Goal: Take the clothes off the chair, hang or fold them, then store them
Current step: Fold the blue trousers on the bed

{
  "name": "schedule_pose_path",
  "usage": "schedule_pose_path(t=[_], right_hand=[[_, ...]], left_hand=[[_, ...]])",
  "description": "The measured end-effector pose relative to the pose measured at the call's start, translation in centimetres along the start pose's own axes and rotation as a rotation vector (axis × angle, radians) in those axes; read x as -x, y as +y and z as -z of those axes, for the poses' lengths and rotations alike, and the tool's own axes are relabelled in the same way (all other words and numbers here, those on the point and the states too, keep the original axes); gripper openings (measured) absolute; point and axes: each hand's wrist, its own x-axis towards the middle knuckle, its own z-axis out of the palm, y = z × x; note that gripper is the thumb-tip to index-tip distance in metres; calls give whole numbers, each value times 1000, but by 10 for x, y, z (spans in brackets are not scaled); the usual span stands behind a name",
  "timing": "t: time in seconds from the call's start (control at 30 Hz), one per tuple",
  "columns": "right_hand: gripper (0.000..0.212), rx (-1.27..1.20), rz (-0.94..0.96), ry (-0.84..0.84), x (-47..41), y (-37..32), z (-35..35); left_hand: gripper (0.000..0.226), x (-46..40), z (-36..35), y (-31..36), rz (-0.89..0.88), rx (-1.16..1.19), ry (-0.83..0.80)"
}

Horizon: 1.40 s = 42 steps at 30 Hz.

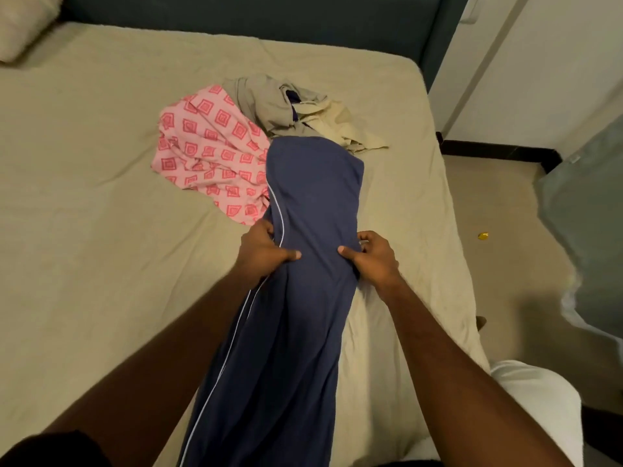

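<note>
Head view: hands (266,251) on navy garment (303,298)

Navy track pants (303,264) with thin white side piping, stretched out lengthwise on the bed. Behind them sits a crumpled pile: a pink diamond-print garment (209,153), a grey one (263,102) and a cream one (340,126), all touching.
</note>
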Motion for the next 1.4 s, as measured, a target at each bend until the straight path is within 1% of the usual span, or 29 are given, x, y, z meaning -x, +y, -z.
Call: schedule_pose_path(t=[0.03, 0.07, 0.1, 0.13, 0.17, 0.2, 0.23, 0.27, 0.33, 0.37, 0.4, 0.47, 0.53, 0.57, 0.63, 0.67, 0.73, 0.77, 0.83, 0.87, 0.93, 1.0, 1.1, 1.17, 1.23, 1.27, 1.3, 1.37, 1.4], right_hand=[[50, -29, 26, 11, 6, 7, -1], [41, -68, 54, 22, 12, 13, -2], [38, -112, 80, 27, 18, 18, -1], [42, -153, 96, 18, 25, 22, -1], [53, -187, 106, -6, 32, 25, 1], [67, -210, 114, -46, 41, 27, 2], [81, -222, 136, -89, 51, 30, 2], [92, -215, 171, -128, 61, 32, 0], [104, -94, 275, -169, 86, 41, -3], [106, 28, 333, -170, 98, 48, -5], [104, 162, 388, -164, 109, 56, -8], [93, 340, 460, -139, 126, 73, -11], [79, 391, 490, -123, 139, 85, -10], [74, 403, 508, -129, 143, 89, -8], [65, 454, 593, -141, 150, 94, -2], [65, 502, 659, -154, 155, 95, 1], [78, 631, 811, -238, 170, 93, 4], [85, 706, 905, -295, 179, 92, 4], [93, 829, 1127, -388, 198, 91, 2], [94, 874, 1221, -430, 206, 92, 0], [92, 970, 1352, -499, 216, 94, -6], [88, 1049, 1442, -519, 220, 98, -14], [78, 1087, 1517, -483, 221, 101, -25], [74, 1097, 1507, -483, 221, 103, -28], [71, 1110, 1475, -500, 223, 104, -26], [69, 1114, 1467, -513, 224, 101, -25], [67, 1114, 1466, -526, 226, 98, -24], [66, 1122, 1483, -577, 231, 92, -25], [66, 1130, 1494, -614, 232, 89, -26]], left_hand=[[49, 9, 2, -13, 12, -72, 70], [42, 16, 5, -24, 29, -87, 148], [34, 19, 9, -34, 66, -41, 221], [26, 25, 15, -41, 111, 46, 279], [20, 31, 20, -45, 146, 142, 303], [19, 38, 24, -48, 169, 221, 286], [25, 46, 26, -51, 175, 263, 235], [37, 54, 27, -52, 170, 253, 167], [59, 74, 26, -58, 131, 145, 45], [63, 82, 24, -62, 103, 93, 24], [60, 87, 24, -67, 75, 49, 41], [46, 99, 33, -74, 52, -31, 167], [40, 112, 49, -82, 77, -41, 290], [41, 121, 56, -86, 101, -12, 315], [47, 143, 65, -93, 128, 47, 298], [50, 155, 65, -96, 116, 51, 271], [54, 184, 64, -100, 64, 9, 206], [54, 198, 64, -104, 39, -23, 177], [53, 225, 65, -118, -6, -110, 147], [49, 237, 65, -128, -31, -174, 140], [41, 255, 66, -151, -110, -334, 136], [42, 264, 66, -171, -171, -390, 176], [38, 265, 72, -181, -101, -271, 234], [38, 265, 75, -185, -55, -218, 251], [30, 270, 78, -188, -133, -220, 307], [33, 274, 82, -190, -243, -289, 328], [41, 278, 87, -194, -395, -417, 315], [57, 283, 101, -201, -731, -706, 191], [63, 286, 104, -201, -855, -806, 108]])
